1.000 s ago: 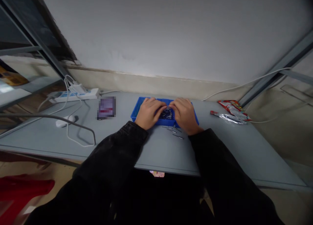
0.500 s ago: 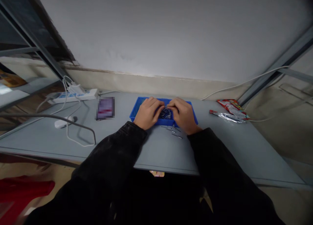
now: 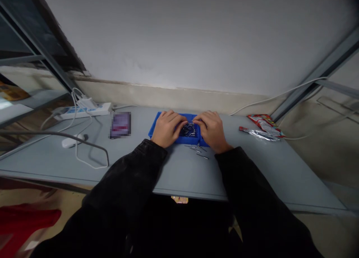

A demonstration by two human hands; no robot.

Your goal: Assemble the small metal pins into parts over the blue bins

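A blue compartment tray (image 3: 186,140) sits on the grey table near the wall, with many small metal pins (image 3: 189,129) in its middle section. My left hand (image 3: 168,128) is over the tray's left part, thumb and fingertips pinched together; what they hold is too small to name. Over the right part, my right hand (image 3: 211,130) is also closed in a pinch, its fingertips a short way from the left ones. Several loose metal pins (image 3: 202,156) lie on the table in front of the tray.
On the left of the table (image 3: 185,175) are a white power strip (image 3: 103,109), a white plug-like device (image 3: 69,142), cables and a pixelated purple object (image 3: 120,125). A red packet (image 3: 262,119) and a silver wrapper (image 3: 260,134) lie on the right.
My hands have moved slightly apart above the tray, so more of the pins in its middle section show between them.
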